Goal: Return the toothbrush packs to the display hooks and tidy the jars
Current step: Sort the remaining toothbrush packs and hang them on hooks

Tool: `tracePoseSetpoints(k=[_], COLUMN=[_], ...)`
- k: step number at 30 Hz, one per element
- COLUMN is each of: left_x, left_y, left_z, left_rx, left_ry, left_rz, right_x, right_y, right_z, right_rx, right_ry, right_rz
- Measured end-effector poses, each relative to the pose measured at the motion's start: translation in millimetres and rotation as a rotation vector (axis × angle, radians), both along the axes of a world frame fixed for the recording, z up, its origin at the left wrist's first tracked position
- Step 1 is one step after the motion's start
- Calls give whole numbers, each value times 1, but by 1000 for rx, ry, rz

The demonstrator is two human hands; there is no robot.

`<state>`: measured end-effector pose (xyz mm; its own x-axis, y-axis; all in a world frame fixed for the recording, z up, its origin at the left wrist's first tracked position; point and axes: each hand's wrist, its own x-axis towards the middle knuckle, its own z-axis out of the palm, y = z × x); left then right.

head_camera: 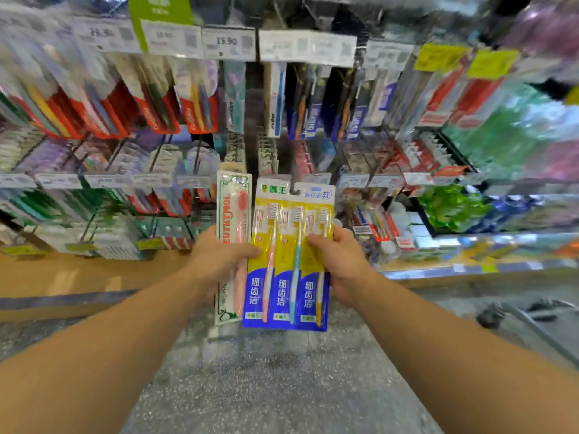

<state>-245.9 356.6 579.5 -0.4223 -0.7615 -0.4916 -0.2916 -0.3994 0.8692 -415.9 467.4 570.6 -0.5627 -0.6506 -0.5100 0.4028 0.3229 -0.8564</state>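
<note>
A yellow and blue pack of three toothbrushes [286, 264] is held upright in front of the display. Its top hole sits at a dark display hook [294, 187]. My right hand [340, 261] grips the pack's right edge, thumb on the front. A narrow white and green single-toothbrush pack [232, 214] stands just left of it. My left hand [219, 256] holds that narrow pack, with its thumb reaching onto the left edge of the yellow pack. No jars can be made out in the blurred view.
Rows of hanging toothbrush packs [175, 104] fill the hooks above and to both sides, with price tags [227, 42] along the rails. Lower shelves [438, 242] carry small boxed goods. A speckled grey floor [282, 386] lies below, with a dark metal frame [507, 314] at right.
</note>
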Motion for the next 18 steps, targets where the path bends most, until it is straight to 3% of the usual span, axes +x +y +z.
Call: tracePoseSetpoints(k=[8,18], left_x=[-101,-173], left_y=[69,134], left_z=[30,88], left_rx=[29,-49], left_ry=[83,112], left_rz=[-117,-202], right_x=[-85,-147], right_y=[87,161], right_z=[31,92], right_rx=[28,-31], right_ry=[113,159], right_rz=[-166,-283])
